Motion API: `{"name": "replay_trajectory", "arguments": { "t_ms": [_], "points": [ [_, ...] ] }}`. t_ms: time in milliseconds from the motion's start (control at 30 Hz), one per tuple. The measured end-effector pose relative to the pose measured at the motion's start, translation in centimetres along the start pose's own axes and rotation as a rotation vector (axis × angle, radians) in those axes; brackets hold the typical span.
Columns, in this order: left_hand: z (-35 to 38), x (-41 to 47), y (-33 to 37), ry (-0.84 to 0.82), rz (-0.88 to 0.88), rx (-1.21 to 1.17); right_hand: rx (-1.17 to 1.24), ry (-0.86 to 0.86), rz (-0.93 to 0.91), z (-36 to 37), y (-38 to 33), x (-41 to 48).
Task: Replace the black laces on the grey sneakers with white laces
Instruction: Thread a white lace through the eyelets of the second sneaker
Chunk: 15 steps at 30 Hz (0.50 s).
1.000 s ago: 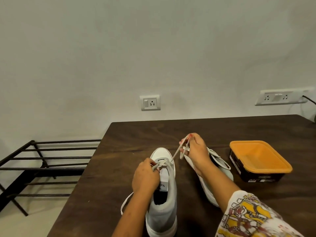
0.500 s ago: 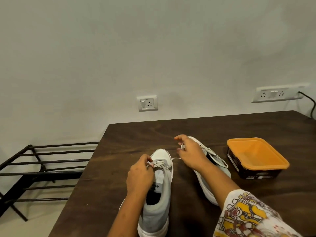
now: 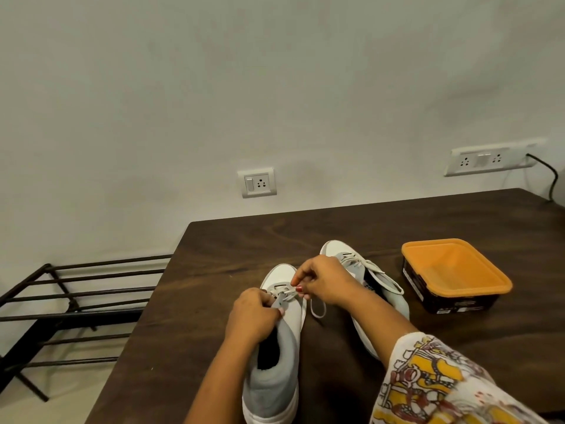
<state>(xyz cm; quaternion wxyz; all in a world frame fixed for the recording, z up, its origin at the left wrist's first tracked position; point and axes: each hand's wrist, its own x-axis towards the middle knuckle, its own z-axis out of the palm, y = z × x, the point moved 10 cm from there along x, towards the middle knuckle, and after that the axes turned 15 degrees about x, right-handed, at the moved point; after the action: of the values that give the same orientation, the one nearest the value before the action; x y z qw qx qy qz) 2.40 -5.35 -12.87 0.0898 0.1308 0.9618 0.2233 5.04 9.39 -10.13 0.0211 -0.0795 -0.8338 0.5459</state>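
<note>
The nearer grey fabric sneaker with white sole (image 3: 275, 377) stands on the dark wooden table (image 3: 214, 286), the left hand (image 3: 253, 316) pinching its flat white lace (image 3: 286, 294) at the eyelets. Just beyond, the right hand (image 3: 327, 283) pinches the other end; limp and light, the lace is probably best gripped near the tip.

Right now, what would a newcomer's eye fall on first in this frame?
The left hand and right hand pinch a white lace over the near grey sneaker on the dark table. To its right lie the second sneaker and a bright orange tub.
</note>
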Motion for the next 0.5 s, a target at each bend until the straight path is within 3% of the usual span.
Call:
{"name": "replay_trajectory", "arguments": {
  "t_ms": [333, 500],
  "points": [
    [0.3, 0.2, -0.9, -0.08, -0.001, -0.116, -0.163, -0.096, 0.022, 2.2, -0.2, -0.3],
    [0.0, -0.1, -0.6, -0.107, 0.099, -0.26, -0.314, -0.094, 0.03, 2.3, -0.1, 0.2]
  ]
}}
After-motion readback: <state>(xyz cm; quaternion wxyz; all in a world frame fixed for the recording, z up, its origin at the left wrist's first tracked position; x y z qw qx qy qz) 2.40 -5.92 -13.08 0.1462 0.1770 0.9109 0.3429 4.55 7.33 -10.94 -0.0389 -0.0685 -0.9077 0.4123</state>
